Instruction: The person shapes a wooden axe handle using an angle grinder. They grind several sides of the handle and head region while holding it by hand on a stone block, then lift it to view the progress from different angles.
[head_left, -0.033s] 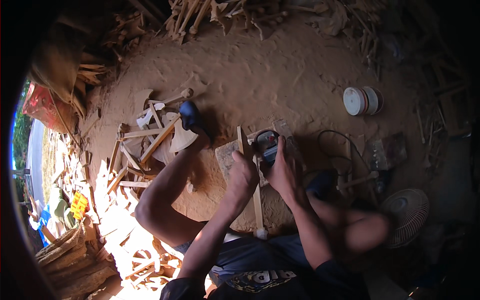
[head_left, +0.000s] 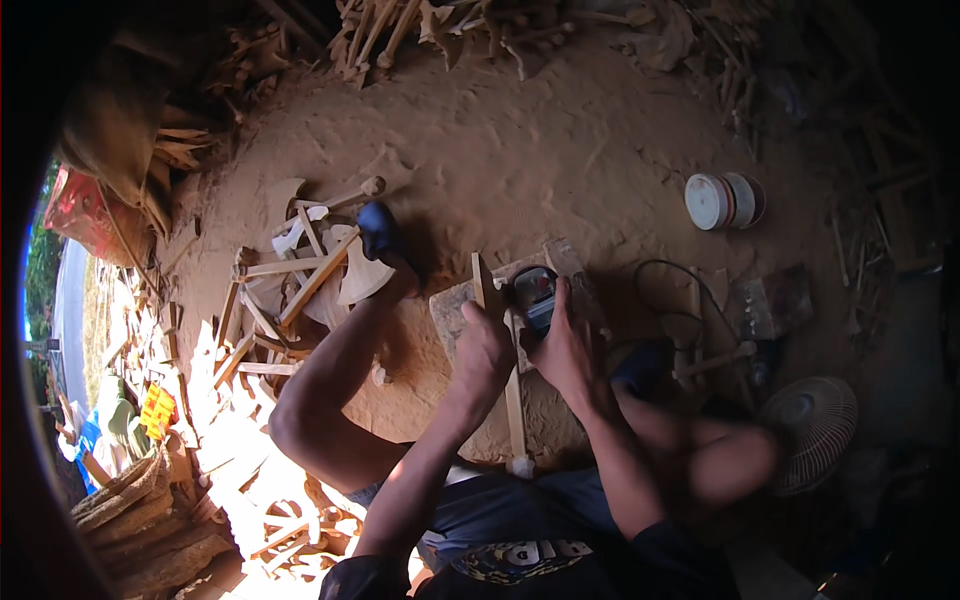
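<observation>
At the centre of the frame you hold a wooden toy axe (head_left: 497, 330) upright-ish on a flat wooden block (head_left: 452, 310), its long handle running down toward your lap. Your left hand (head_left: 483, 352) is wrapped around the shaft just below the axe head, fingers clamped on it. Your right hand (head_left: 562, 345) grips a small power sander (head_left: 538, 292), fingers closed over its body, the tool pressed just beside the axe head.

The risk I see: your left fingers sit very close to the working face, so a slip of the sander could catch them. Its black cord (head_left: 670, 275) loops across the dirt to the right, near your knee, and could snag.

To the left, beyond your blue sandal (head_left: 380, 232), lies a heap of finished wooden axes (head_left: 300, 270). In the lower left a woven basket (head_left: 125, 500) stands; I cannot tell what it contains. A round stack of sanding discs (head_left: 722, 200) sits upper right, and a small fan (head_left: 810, 425) lower right.
</observation>
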